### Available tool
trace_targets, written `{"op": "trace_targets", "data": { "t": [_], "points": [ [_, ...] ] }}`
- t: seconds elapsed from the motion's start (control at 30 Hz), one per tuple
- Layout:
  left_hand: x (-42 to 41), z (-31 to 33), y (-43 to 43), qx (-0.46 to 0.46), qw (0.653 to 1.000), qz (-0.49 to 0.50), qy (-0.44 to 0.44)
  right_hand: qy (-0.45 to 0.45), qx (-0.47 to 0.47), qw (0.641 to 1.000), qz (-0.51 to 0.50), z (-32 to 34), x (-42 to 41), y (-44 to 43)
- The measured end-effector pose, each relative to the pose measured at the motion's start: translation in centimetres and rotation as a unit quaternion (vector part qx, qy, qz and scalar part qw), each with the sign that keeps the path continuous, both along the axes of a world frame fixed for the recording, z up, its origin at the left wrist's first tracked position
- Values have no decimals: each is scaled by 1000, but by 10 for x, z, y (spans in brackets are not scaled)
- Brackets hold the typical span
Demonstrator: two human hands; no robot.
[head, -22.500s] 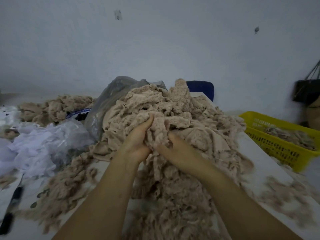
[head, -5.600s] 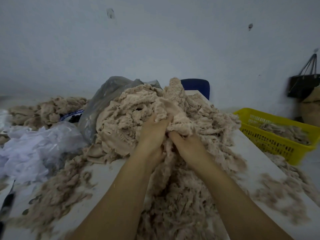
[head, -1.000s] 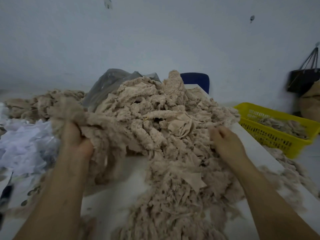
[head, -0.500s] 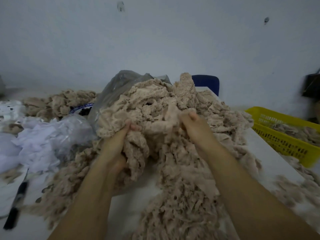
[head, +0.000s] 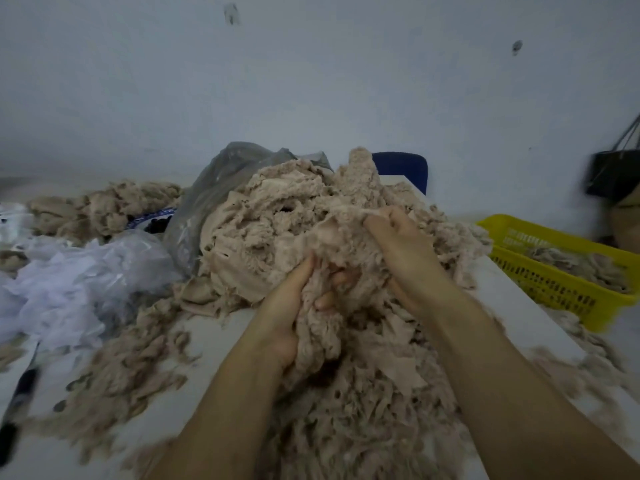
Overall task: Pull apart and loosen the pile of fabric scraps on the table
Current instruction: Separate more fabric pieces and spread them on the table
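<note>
Plain pale wall (head: 311,81) in dim bluish light, with two small dark marks (head: 231,13) high up. A white worktop (head: 516,303) runs toward it. A blue chair back (head: 403,168) shows behind its far end. A dark bag (head: 609,174) hangs far right.

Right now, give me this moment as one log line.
left hand: grips scraps | right hand: grips scraps | pile of fabric scraps: heaped on table | yellow basket: right, scraps inside

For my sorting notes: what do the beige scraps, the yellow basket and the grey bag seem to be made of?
The beige scraps: soft matte fabric, likely knit, edges frayed and curled. The yellow basket: probably rigid plastic, smooth, with moulded slots. The grey bag: thin plastic film, translucent, creased, faintly shiny.
</note>
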State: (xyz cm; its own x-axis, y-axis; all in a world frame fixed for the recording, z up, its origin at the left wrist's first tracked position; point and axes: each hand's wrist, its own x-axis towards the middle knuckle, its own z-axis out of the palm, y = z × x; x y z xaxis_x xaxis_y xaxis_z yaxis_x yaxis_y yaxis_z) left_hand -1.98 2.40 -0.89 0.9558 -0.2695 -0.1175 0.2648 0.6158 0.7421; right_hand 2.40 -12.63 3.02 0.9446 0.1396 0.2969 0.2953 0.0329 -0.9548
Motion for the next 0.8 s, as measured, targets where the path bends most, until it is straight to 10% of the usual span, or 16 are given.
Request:
{"op": "trace_targets", "data": {
  "t": [0.27, 0.53, 0.8],
  "points": [
    [-4, -6, 0, -45, 997, -29, 52, -124, -257, 955, 77, -36, -45, 10],
    [-3, -6, 4, 16, 991, 125, 35, -44, -151, 982, -107, -61, -34, -4],
    [-8, -11, 3, 142, 979, 142, -27, 85, -77, 993, 35, -44, -28, 2]
  ]
}}
